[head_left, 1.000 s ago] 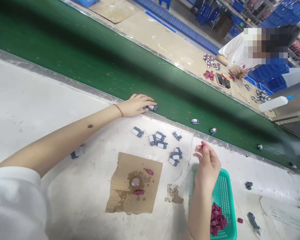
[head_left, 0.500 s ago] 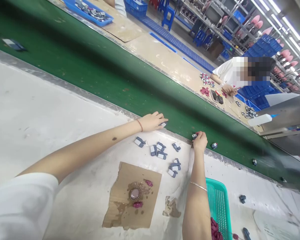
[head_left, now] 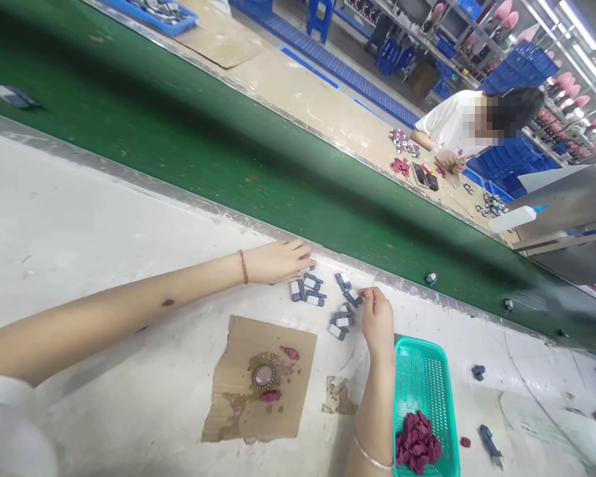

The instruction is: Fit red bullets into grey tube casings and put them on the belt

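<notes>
A right hand (head_left: pixel 378 318) pinches a small maroon piece (head_left: pixel 362 293) at the tips of its grip, close by blue-gray-and-white parts (head_left: pixel 343 322) on a white tabletop (head_left: pixel 149 391); the left hand (head_left: pixel 281 261), grip loosely spread, covers part of another.

Green belt (head_left: pixel 218 179)—teal basket (head_left: pixel 449 411), maroon pieces (head_left: pixel 417 442)—and seemingly grey-and-white parts (head_left: pixel 314 298).

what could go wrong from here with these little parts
The small maroon piece pinched in the right hand could slip. The left hand, beside the green belt, might nudge grey-blue parts onto it. Wet-looking patches surround the round cap on the cardboard, so a low forearm might smear them.
</notes>
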